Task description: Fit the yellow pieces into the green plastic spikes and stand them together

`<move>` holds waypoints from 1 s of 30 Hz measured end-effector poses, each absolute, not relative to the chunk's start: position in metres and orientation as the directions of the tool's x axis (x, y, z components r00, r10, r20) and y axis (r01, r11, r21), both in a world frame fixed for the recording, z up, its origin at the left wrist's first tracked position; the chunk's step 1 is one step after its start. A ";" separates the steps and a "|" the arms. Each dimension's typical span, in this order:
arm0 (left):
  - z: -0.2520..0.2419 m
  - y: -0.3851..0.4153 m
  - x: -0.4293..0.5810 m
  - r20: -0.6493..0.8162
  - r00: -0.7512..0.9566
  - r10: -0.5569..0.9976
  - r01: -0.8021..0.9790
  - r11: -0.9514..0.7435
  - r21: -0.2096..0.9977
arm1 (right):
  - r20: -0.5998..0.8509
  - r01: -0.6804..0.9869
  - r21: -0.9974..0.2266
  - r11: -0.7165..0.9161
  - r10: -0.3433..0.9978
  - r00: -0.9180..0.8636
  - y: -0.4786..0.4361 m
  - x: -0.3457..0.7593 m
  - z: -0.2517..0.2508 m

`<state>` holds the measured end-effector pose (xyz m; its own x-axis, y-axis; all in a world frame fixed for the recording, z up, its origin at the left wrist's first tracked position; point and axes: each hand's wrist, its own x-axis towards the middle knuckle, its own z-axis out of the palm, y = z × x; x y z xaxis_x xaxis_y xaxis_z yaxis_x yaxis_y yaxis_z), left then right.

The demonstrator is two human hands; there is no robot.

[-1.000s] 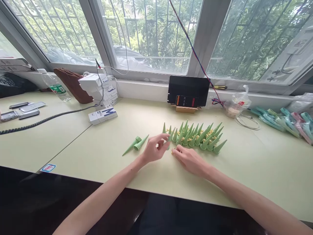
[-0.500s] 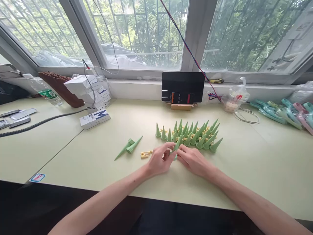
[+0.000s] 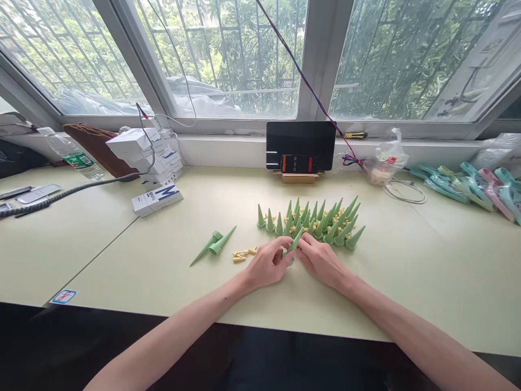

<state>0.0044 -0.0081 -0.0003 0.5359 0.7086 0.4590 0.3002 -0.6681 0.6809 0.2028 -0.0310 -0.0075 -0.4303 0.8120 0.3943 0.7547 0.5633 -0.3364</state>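
Observation:
My left hand [image 3: 268,263] is closed around a green watering spike [image 3: 297,240], whose pointed end tilts up to the right. The fingers of my right hand [image 3: 324,260] are pinched together against that spike's side; what they grip is hidden. Just beyond both hands, several more green watering spikes [image 3: 352,238] stand on the table in close rows, with small yellow valves [image 3: 292,229] among them. Left of my left hand lie a few loose yellow valves [image 3: 240,259]. Farther left, two green spikes [image 3: 222,242] rest on their sides.
A pale table [image 3: 195,293] runs below the window. At the back stand a black tablet [image 3: 301,136] with a phone before it, and a bagged cup [image 3: 385,165]. White boxes [image 3: 158,199] and a bottle [image 3: 77,157] are at left; wrapped teal and pink items [image 3: 476,184] lie at right.
The spike in my left hand leans farther to the right and sits slightly lower. The view has shifted a little; the standing spikes and loose valves stay in place on the table.

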 end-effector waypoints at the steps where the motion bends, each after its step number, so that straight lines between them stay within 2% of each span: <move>1: 0.000 -0.008 0.004 0.460 0.536 0.708 0.298 -0.669 0.681 | 0.402 0.750 -0.347 0.563 0.812 -0.423 -0.031 0.203 -0.008; 6: 0.000 -0.008 0.005 0.459 0.526 0.716 0.283 -0.657 0.699 | 0.442 0.721 -0.403 0.563 0.810 -0.385 -0.031 0.202 -0.009; 9: 0.001 -0.007 0.005 0.438 0.501 0.746 0.253 -0.611 0.750 | 0.474 0.693 -0.457 0.558 0.812 -0.342 -0.032 0.201 -0.008; 16: 0.008 -0.004 0.004 0.243 0.445 0.862 0.043 -0.291 0.956 | 0.532 0.512 -0.680 0.525 0.833 -0.149 -0.036 0.198 -0.001; 21: 0.013 -0.002 0.003 0.113 0.471 0.875 -0.091 -0.080 0.993 | 0.460 0.322 -0.833 0.451 0.887 -0.051 -0.038 0.193 0.003; 25: 0.017 -0.002 0.004 0.093 0.489 0.867 -0.115 -0.042 0.993 | 0.364 0.101 -0.925 0.367 0.930 -0.048 -0.041 0.190 0.004; 30: 0.021 -0.002 0.004 0.088 0.500 0.862 -0.126 -0.029 0.992 | 0.324 -0.041 -0.946 0.323 0.945 -0.039 -0.040 0.188 0.005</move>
<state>0.0045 -0.0022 0.0208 0.4998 0.8616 0.0881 -0.1256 -0.0286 0.9917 0.1883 -0.0400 0.0050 -0.0392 0.9452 0.3242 -0.0407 0.3227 -0.9456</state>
